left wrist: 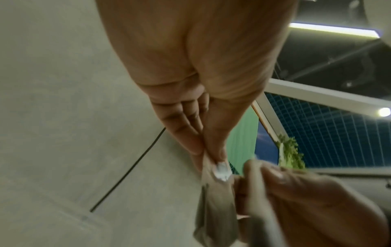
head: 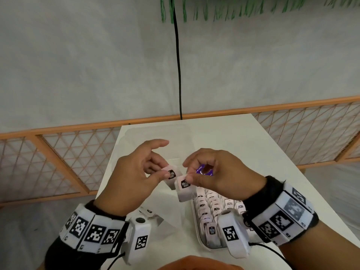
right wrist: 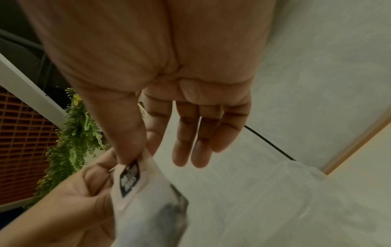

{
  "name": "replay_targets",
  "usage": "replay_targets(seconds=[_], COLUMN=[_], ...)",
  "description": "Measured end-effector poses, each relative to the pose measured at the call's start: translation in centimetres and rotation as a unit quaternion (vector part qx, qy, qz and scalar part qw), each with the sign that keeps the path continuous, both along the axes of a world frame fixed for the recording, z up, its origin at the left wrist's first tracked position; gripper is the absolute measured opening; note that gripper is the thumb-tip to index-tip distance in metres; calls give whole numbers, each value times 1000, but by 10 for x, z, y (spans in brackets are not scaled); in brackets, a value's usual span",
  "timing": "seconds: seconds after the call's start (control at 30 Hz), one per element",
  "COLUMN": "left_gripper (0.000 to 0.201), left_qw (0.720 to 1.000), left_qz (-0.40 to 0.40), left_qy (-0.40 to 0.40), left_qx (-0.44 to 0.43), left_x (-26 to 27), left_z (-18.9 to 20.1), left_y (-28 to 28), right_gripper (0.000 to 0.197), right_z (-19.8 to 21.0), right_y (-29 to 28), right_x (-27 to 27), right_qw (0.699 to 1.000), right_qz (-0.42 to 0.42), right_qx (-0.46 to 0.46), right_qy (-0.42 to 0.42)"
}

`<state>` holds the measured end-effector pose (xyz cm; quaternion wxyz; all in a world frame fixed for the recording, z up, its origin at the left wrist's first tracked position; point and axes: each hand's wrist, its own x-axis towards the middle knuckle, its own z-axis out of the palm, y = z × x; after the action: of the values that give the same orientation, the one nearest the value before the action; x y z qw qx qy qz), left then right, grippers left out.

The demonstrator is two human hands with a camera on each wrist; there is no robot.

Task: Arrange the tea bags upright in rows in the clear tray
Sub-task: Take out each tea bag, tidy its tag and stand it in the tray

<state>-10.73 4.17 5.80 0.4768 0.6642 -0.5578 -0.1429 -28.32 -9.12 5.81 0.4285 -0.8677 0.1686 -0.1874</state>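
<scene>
1. Left hand [head: 134, 172]: thumb and forefinger pinch the top of a tea bag [head: 171, 175], held in the air above the table [head: 272, 162]. Index finger sticks out forward; the other fingers are loosely curled.
2. Right hand [head: 216, 172]: thumb and forefinger pinch a second tea bag [head: 184, 189] by its top edge. It hangs tilted, just below and touching the first one.
3. Right hand also has a purple wrapper [head: 206, 170] tucked under its curled fingers.
4. Left wrist view: the left hand [left wrist: 190, 83] pinches its bag at the top and the pouch hangs down, with the right hand's fingers [left wrist: 296, 192] right beside it.
5. Right wrist view: the right hand [right wrist: 148, 66] has its thumb on the black label of a pink-white bag [right wrist: 143, 200]. Its three outer fingers hang loose. The left hand [right wrist: 63, 208] is touching the same cluster.
6. Both bags are between the two hands, near mid-table, well above the surface.
7. Filled tray [head: 199, 234] sits below the right wrist, near the table's front edge, with rows of upright tea bags [head: 214, 203] in it. The wrist camera partly hides it.
8. A clear tray [head: 136, 137] sits farther back on the table, beyond the hands. Its outline is faint and I cannot tell its contents.
9. One loose bag [head: 148, 211] lies on the table under the left wrist.
10. Background: black cable [head: 178, 65] down the grey wall, and an orange lattice fence [head: 58, 162] behind the table.
</scene>
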Motion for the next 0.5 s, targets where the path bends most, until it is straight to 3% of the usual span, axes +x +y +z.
replay_targets(seconds=[0.17,0.5], left_gripper=[66,64], left_qw=[998,998], left_qz=[-49,-37], left_qy=[47,47], left_qx=[10,-34], left_x=[-11,-16], left_z=[9,2], left_y=[-3,-4], right_gripper=[12,16], right_z=[0,-7], right_y=[5,7], right_x=[6,9], right_qw=[998,996], right_qz=[-15,-60], right_qx=[56,50], right_qy=[-16,-41])
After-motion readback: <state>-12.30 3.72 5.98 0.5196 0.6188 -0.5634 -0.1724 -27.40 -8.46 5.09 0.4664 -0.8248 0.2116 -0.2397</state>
